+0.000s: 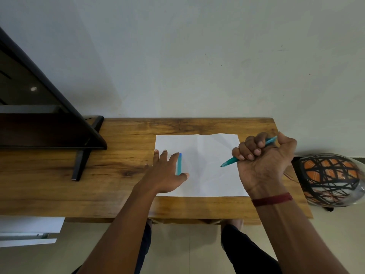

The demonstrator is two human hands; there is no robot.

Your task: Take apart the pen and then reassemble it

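A teal pen body [230,161] sticks out of my right hand [262,163], which is closed in a fist around it; its tip points down-left over the white paper [205,173], its other end shows above my knuckles. The teal pen cap [179,164] lies on the paper's left part. My left hand [166,171] rests flat there with fingers spread, index finger and thumb touching the cap's two ends. I cannot tell whether the cap is lifted or gripped.
The paper lies on a wooden table [122,169] against a pale wall. A dark monitor on a stand [47,123] occupies the table's left. A patterned helmet [329,178] sits just past the right edge. My legs show below the front edge.
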